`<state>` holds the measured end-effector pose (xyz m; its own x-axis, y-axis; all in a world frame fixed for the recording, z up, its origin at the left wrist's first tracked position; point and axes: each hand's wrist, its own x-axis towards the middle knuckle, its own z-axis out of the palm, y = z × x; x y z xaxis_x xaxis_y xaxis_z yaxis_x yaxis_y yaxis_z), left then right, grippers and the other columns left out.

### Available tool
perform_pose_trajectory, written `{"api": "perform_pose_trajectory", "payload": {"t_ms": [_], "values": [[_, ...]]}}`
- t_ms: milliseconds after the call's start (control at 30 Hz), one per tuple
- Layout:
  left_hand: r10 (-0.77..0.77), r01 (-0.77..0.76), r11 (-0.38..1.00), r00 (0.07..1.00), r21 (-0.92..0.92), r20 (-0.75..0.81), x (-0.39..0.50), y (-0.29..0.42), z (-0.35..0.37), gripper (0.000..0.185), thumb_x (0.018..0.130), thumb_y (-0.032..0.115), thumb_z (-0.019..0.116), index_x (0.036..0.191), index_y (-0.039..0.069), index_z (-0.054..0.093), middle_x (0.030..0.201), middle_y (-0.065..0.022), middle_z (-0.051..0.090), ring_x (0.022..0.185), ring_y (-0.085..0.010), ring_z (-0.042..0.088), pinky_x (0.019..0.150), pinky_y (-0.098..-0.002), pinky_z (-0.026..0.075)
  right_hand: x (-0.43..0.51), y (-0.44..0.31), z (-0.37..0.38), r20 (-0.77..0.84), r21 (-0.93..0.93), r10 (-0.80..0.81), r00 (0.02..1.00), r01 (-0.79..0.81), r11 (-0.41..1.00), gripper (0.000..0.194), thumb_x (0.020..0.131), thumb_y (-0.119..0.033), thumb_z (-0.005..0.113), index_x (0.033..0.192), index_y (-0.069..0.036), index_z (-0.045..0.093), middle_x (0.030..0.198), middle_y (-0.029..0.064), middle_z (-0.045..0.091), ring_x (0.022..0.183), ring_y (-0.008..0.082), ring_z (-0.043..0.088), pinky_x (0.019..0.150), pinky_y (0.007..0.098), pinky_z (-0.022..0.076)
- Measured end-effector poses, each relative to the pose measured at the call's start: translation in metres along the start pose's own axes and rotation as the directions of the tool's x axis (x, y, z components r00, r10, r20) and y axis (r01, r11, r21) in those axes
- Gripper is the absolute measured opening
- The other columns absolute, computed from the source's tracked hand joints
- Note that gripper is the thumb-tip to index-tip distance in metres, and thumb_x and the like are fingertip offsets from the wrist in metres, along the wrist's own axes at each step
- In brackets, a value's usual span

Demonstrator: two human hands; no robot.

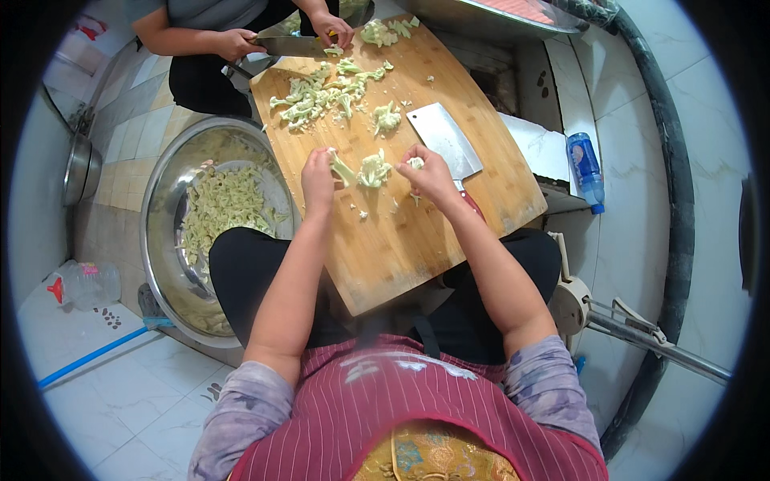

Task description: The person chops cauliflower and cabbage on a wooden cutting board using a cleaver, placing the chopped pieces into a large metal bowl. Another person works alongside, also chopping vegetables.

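Observation:
My left hand [319, 181] grips a pale green cauliflower stem piece [343, 169] above the wooden cutting board [397, 264]. Between the fingertips of my right hand [428, 175] is a small white cauliflower floret [415, 163], partly covered by the fingers. A larger cauliflower floret [374, 169] rests on the board between both hands. Just beyond my right hand, a cleaver [445, 139] lies flat, its red handle partly hidden under my forearm. Another floret [386, 118] sits farther up the board, near a spread of cut cauliflower pieces [313, 99].
A co-worker's hand [332, 30] steadies cauliflower at the far edge, while the other holds a knife [289, 46]. Left of the board stands a large steel basin [157, 180] containing cut cauliflower. A blue bottle [585, 171] lies at right; a plastic jug [90, 284] lies at left.

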<state>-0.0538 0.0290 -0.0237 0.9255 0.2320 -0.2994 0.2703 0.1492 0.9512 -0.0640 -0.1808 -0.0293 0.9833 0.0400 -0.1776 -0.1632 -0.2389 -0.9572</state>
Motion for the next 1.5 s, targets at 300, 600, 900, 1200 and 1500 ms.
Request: {"api": "perform_pose_trajectory", "payload": {"t_ms": [300,600,900,1200,1500], "values": [[0.12,-0.228,0.788,0.968,0.573,0.22,-0.001,-0.053,0.014,0.04,0.075,0.026,0.074,0.107,0.006,0.059,0.093,-0.0141,0.067,0.085,-0.0276,0.066,0.076,-0.0349,0.051,-0.009,0.019,0.024,0.115,-0.14,0.088,0.989,-0.072,0.987,0.03,0.086,-0.015,0.059,0.116,-0.01,0.063,0.084,0.017,0.068,0.064,0.0233,0.067,0.066,0.0377,0.0528],[0.029,-0.164,0.922,0.933,0.351,0.359,-0.009,-0.026,0.017,0.033,0.077,0.014,0.074,0.105,0.006,0.059,0.097,-0.0083,0.067,0.084,-0.0151,0.063,0.073,-0.0292,0.051,-0.011,-0.007,0.012,0.196,0.045,0.13,0.972,-0.141,0.989,0.028,0.087,-0.024,0.07,0.107,-0.009,0.058,0.069,0.0028,0.06,0.05,0.009,0.056,0.042,0.0242,0.0411],[0.074,-0.166,0.96,0.927,0.224,0.368,-0.009,-0.029,0.019,0.032,0.077,0.001,0.065,0.107,0.007,0.058,0.1,-0.0038,0.064,0.089,-0.009,0.059,0.075,-0.0231,0.047,-0.009,0.0,0.014,0.164,0.072,0.042,0.986,-0.055,0.996,0.027,0.08,-0.018,0.072,0.102,-0.007,0.06,0.075,0.0039,0.062,0.056,0.0082,0.056,0.048,0.0247,0.044],[0.109,-0.232,0.924,0.922,0.305,0.372,-0.02,-0.038,0.023,0.037,0.076,0.005,0.067,0.112,0.005,0.059,0.099,-0.0063,0.066,0.091,-0.0135,0.061,0.08,-0.0284,0.05,-0.005,0.012,0.019,0.09,-0.284,-0.149,0.985,0.168,0.944,0.031,0.072,-0.017,0.073,0.096,-0.001,0.061,0.087,0.0119,0.067,0.084,0.0196,0.065,0.075,0.0321,0.0494],[0.151,-0.282,0.883,0.927,0.374,0.344,-0.031,-0.022,0.027,0.028,0.078,0.013,0.067,0.105,0.006,0.063,0.088,-0.0066,0.066,0.083,-0.0137,0.062,0.077,-0.0291,0.049,-0.004,0.002,0.007,0.158,-0.216,-0.043,0.986,0.077,0.973,0.031,0.072,-0.021,0.076,0.094,-0.002,0.064,0.079,0.0071,0.066,0.072,0.013,0.062,0.064,0.0285,0.0481]]}}
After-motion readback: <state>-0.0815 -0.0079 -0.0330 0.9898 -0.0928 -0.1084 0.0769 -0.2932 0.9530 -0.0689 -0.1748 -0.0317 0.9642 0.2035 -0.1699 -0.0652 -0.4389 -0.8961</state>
